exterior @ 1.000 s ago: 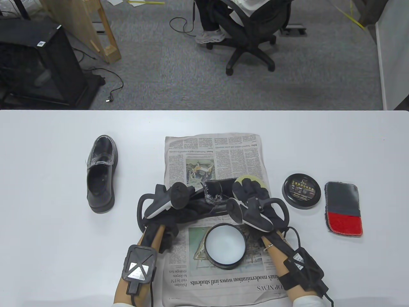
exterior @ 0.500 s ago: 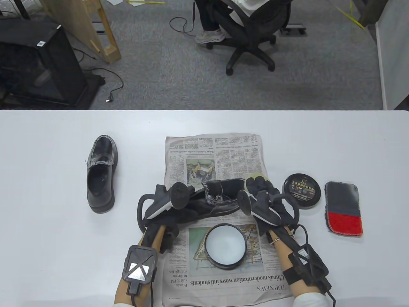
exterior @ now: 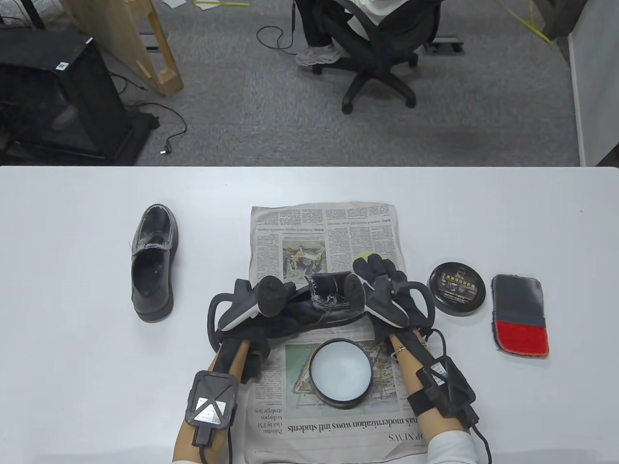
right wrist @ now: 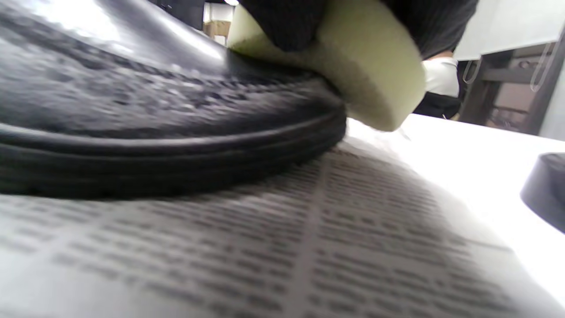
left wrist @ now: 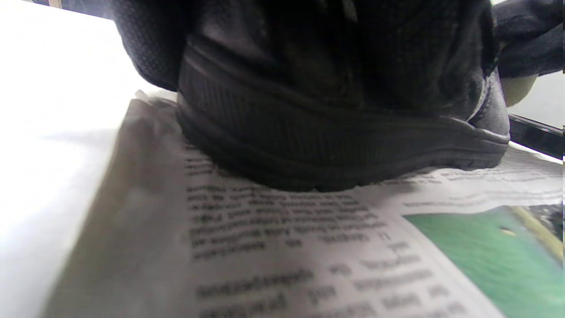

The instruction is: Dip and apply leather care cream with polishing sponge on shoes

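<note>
A black leather shoe (exterior: 329,299) lies across the newspaper (exterior: 324,232), toe to the right. My left hand (exterior: 251,302) grips its heel end; the left wrist view shows the sole and heel (left wrist: 335,150) close up. My right hand (exterior: 379,280) holds a pale yellow sponge (exterior: 363,255) and presses it on the shoe's toe; in the right wrist view the sponge (right wrist: 353,70) touches the toe leather (right wrist: 176,88). The open cream tin (exterior: 341,372), white inside, sits on the newspaper in front of the shoe.
A second black shoe (exterior: 154,261) stands on the table to the left. The tin's black lid (exterior: 456,289) and a grey-and-red cloth (exterior: 520,315) lie to the right. An office chair (exterior: 377,53) stands on the floor beyond the table's far edge.
My right hand with the sponge slid right off the toe, then came back left and farther onto the toe. The left hand and shoe stayed put.
</note>
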